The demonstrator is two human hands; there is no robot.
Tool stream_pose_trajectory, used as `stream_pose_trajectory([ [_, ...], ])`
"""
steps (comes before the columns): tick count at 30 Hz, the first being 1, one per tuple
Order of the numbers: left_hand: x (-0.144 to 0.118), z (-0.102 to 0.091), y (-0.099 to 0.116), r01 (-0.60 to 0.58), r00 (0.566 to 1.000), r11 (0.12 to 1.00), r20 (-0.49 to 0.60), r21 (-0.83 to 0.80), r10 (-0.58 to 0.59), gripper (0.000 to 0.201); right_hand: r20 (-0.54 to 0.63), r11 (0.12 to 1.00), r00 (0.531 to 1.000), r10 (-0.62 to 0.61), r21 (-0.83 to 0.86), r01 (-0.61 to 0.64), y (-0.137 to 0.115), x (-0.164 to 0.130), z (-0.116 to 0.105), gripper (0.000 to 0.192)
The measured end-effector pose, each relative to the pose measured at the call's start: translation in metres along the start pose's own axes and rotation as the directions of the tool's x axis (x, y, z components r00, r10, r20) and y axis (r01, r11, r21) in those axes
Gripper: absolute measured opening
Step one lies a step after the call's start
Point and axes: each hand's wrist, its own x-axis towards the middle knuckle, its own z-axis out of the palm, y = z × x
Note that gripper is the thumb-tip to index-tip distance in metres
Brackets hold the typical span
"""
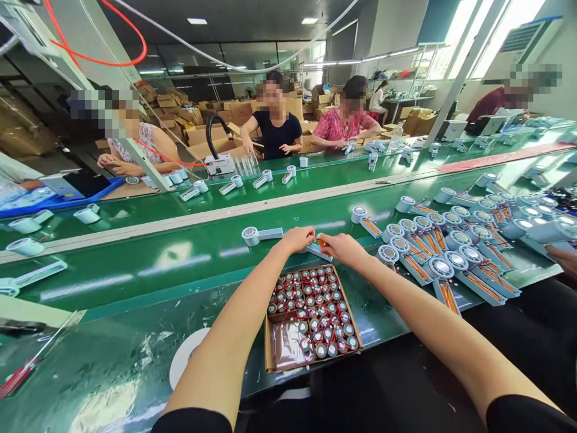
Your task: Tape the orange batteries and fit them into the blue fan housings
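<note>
My left hand (299,239) and my right hand (339,248) meet over the far edge of a cardboard box, both with fingers pinched. Between them lies a pale grey-blue handle housing (321,252), mostly covered by my hands. An orange piece (321,242), apparently a wired battery cell, shows at my right fingertips. What my left fingers pinch is too small to make out. The open box (269,355) below holds several wired cylindrical battery cells (332,349) with red leads.
Similar round-headed housings with orange inserts (444,267) crowd the bench at right. A lone housing (250,236) lies on the green conveyor (157,240). A white disc (183,358) and a red-handled screwdriver (20,379) are at left. Co-workers (276,129) sit across the line.
</note>
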Motion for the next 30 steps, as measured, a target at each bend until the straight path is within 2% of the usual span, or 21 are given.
stream_pose_trajectory([
  [8,0.015,0.007,0.007,0.058,0.995,0.996,-0.076,-0.072,-0.063,0.035,0.104,0.979,0.993,0.051,-0.201,-0.029,-0.002,0.008,-0.008,0.04],
  [11,0.02,0.01,0.011,0.093,0.99,0.991,-0.094,-0.097,-0.102,0.035,0.141,0.974,0.989,0.04,-0.226,-0.008,-0.003,0.008,-0.009,0.034],
  [15,0.025,0.014,0.021,0.131,0.983,0.984,-0.114,-0.124,-0.145,0.035,0.187,0.973,0.982,0.008,-0.228,0.035,-0.005,0.01,-0.007,0.039],
  [18,0.024,0.012,0.028,0.123,0.983,0.981,-0.117,-0.148,-0.141,0.035,0.244,0.969,0.97,0.0,-0.241,0.061,-0.009,0.018,-0.004,0.035],
  [20,0.015,0.006,0.026,0.093,0.987,0.982,-0.117,-0.166,-0.114,0.035,0.274,0.965,0.962,0.001,-0.254,0.071,-0.011,0.023,-0.003,0.034],
  [22,-0.009,-0.003,0.013,0.041,0.987,0.982,-0.143,-0.184,-0.068,0.034,0.294,0.961,0.956,0.001,-0.266,0.081,-0.011,0.028,-0.002,0.036],
  [25,-0.077,-0.01,-0.024,-0.018,0.971,0.978,-0.238,-0.209,-0.033,0.041,0.312,0.957,0.95,-0.021,-0.269,0.109,-0.005,0.03,0.0,0.033],
  [28,-0.158,-0.005,-0.063,0.012,0.947,0.975,-0.312,-0.22,-0.082,0.04,0.307,0.955,0.95,-0.051,-0.262,0.136,0.005,0.028,0.002,0.026],
  [30,-0.195,0.004,-0.076,0.041,0.935,0.978,-0.338,-0.205,-0.11,0.037,0.283,0.955,0.957,-0.058,-0.263,0.135,0.01,0.026,0.005,0.026],
])
